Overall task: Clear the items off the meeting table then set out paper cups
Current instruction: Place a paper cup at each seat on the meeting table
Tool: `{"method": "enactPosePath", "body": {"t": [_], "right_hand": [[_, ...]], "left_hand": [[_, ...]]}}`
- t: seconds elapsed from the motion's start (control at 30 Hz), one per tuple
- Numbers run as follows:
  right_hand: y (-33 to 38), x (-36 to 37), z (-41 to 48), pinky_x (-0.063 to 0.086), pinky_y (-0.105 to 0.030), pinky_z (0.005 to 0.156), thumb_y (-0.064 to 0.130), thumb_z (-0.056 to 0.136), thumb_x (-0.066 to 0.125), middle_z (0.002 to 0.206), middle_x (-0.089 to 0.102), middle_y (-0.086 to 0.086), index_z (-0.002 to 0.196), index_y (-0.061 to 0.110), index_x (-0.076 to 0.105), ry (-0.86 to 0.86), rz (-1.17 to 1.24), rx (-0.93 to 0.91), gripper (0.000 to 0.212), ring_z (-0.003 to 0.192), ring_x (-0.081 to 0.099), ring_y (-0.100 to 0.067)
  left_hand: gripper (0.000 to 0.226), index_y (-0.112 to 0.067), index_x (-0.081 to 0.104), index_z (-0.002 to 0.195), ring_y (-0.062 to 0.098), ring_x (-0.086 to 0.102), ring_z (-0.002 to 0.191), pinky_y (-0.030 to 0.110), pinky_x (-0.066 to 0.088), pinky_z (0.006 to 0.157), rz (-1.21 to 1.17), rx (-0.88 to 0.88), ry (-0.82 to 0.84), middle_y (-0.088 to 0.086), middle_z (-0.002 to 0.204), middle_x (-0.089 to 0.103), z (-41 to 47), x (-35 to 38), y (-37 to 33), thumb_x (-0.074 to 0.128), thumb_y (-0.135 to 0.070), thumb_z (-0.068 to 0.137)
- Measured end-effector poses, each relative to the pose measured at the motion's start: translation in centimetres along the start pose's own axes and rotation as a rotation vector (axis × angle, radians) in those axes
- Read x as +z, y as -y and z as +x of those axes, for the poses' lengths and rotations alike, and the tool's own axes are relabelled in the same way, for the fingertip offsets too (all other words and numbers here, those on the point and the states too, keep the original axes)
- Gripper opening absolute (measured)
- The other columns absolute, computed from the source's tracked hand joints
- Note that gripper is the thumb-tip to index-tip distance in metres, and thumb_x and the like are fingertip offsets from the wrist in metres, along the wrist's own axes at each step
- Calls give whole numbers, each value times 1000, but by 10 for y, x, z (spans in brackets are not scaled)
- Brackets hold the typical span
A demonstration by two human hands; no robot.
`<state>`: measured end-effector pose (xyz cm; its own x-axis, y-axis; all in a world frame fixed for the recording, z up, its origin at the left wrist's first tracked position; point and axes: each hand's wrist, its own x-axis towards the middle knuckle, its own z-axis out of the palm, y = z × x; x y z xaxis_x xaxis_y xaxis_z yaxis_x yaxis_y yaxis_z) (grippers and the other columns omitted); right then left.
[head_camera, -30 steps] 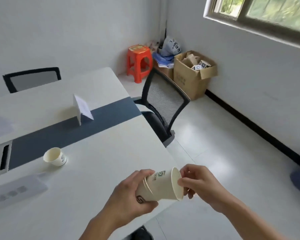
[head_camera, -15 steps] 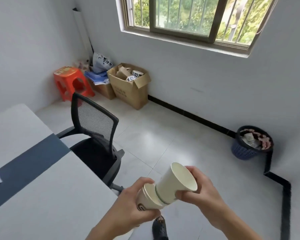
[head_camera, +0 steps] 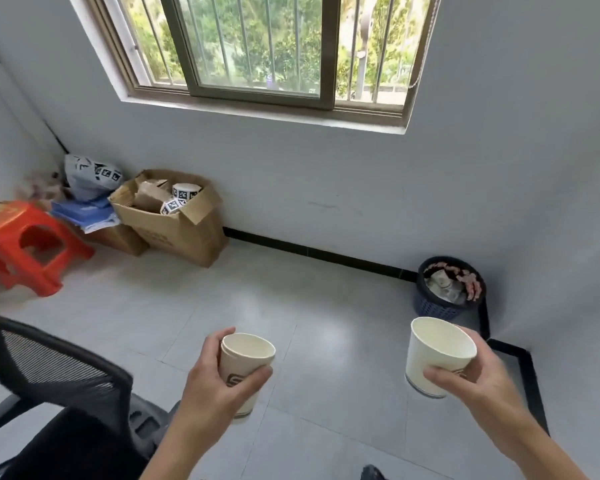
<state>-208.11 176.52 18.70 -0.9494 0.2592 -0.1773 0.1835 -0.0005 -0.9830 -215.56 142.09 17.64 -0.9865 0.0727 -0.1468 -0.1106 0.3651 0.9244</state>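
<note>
Your left hand (head_camera: 219, 379) has its grip around stacked paper cups (head_camera: 245, 368); your right hand (head_camera: 465, 375) holds a single paper cup (head_camera: 435, 355). You look mid-way through setting cups out. The surface is out of view, so turn back to it.

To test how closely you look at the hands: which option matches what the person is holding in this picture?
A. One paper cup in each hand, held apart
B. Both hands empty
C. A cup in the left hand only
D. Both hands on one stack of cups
A: the left hand grips a paper cup and the right hand grips a separate cup, with bare floor between them.
</note>
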Motion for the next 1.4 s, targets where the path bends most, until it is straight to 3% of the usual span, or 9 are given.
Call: {"method": "enactPosePath", "body": {"t": [0.2,0.33,0.5,0.8,0.93,1.03,1.13,1.27,1.4], "right_hand": [[2,1,129,54,-13,64,11,55,92,91,73,8,103,37,65,48,-78,-25,61,79,67,-4],[15,22,243,55,-20,64,29,52,84,88,74,7,98,33,66,146,-143,-5,50,76,67,-6],[59,83,376,53,-22,60,49,48,80,82,70,9,90,41,64,405,-245,-33,46,69,63,-2],[100,279,526,52,-15,58,50,54,78,82,63,4,96,27,59,908,-405,-163,51,65,58,1],[107,382,567,52,-19,60,52,55,79,81,63,2,99,27,58,1056,-435,-175,55,67,58,-3],[124,458,589,53,-20,59,49,58,81,77,62,6,96,34,60,1130,-410,-180,46,67,58,-4],[143,529,614,54,-19,58,49,58,81,78,63,7,96,38,60,1190,-413,-213,44,68,59,-4],[150,614,644,54,-21,59,53,59,81,84,64,1,98,41,60,1260,-449,-239,46,69,60,-6],[144,718,682,56,-28,67,62,58,83,88,69,0,105,38,60,1378,-510,-243,57,75,69,-16]], "left_hand": [[73,-48,51,110,4,66,86,23,53,68,-4,-56,-10,-13,98,69,107,7,2,84,-59,45],[75,-45,52,110,4,67,88,24,53,71,-19,-101,-112,-8,99,70,185,6,-5,84,-59,44],[73,-55,51,108,1,66,89,26,53,77,-38,-146,-287,-22,101,68,257,-21,-30,84,-61,43],[61,-24,56,115,12,65,89,7,51,67,-119,-361,-700,2,104,67,301,-96,14,87,-7,65],[62,-20,55,117,14,64,95,21,49,77,-137,-401,-807,2,107,66,344,-159,40,88,-14,66],[63,-31,55,112,3,64,91,14,49,73,-138,-389,-851,-3,102,68,382,-216,41,92,-34,60],[72,-38,52,113,0,64,93,19,49,76,-130,-384,-869,-9,103,68,420,-277,41,83,-53,49],[68,-47,52,109,-5,62,93,9,49,70,-139,-367,-947,-25,102,65,448,-342,55,82,-58,49],[69,-46,53,108,1,65,94,22,51,78,-207,-438,-1095,-17,103,68,464,-400,88,82,-58,46]]}}
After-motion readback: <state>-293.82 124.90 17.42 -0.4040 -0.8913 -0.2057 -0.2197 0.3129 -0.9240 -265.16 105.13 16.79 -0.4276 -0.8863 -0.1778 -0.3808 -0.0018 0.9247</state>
